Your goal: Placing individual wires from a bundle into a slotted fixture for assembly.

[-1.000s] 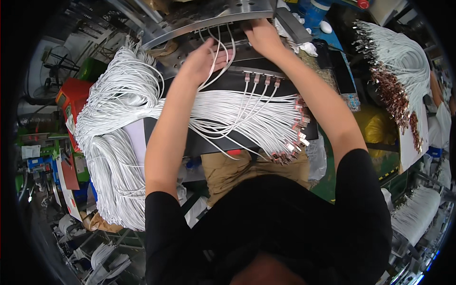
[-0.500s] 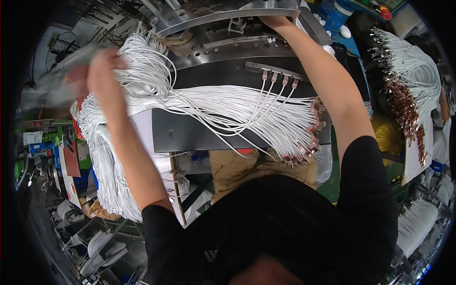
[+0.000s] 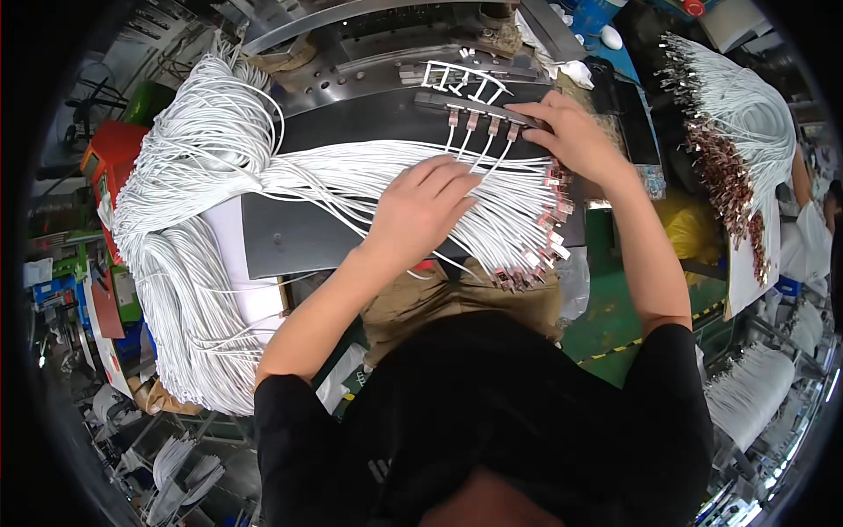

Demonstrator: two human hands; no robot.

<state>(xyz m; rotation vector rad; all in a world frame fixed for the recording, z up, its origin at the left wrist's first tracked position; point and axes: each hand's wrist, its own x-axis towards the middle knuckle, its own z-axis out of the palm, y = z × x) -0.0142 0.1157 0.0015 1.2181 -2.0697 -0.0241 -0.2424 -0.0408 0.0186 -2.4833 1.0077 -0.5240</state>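
My right hand (image 3: 581,136) grips the right end of a dark metal bar (image 3: 479,111), fingers above and thumb below. Several copper-coloured connectors (image 3: 493,126) sit in a row along the bar's near edge, with white cables running down from them. My left hand (image 3: 423,209) lies over the cable bundle (image 3: 342,161), fingers stretched out and tips beside the cables from the bar; its palm side is hidden. Just beyond the bar lies a white ladder-shaped plastic piece (image 3: 463,81). More metal-ended connectors (image 3: 555,198) fan out at the bundle's right end.
A dark worktop (image 3: 294,230) lies under the cables, with a perforated metal fixture (image 3: 329,86) behind. Looped white cables (image 3: 189,325) hang at the left, next to a red device (image 3: 110,167). Another cable bundle (image 3: 755,132) lies on the right. A blue container (image 3: 597,13) stands far right.
My left hand has come from the far left onto the cables. My right hand has drawn back from the fixture to the bar's end. The white plastic piece now lies just behind the bar.
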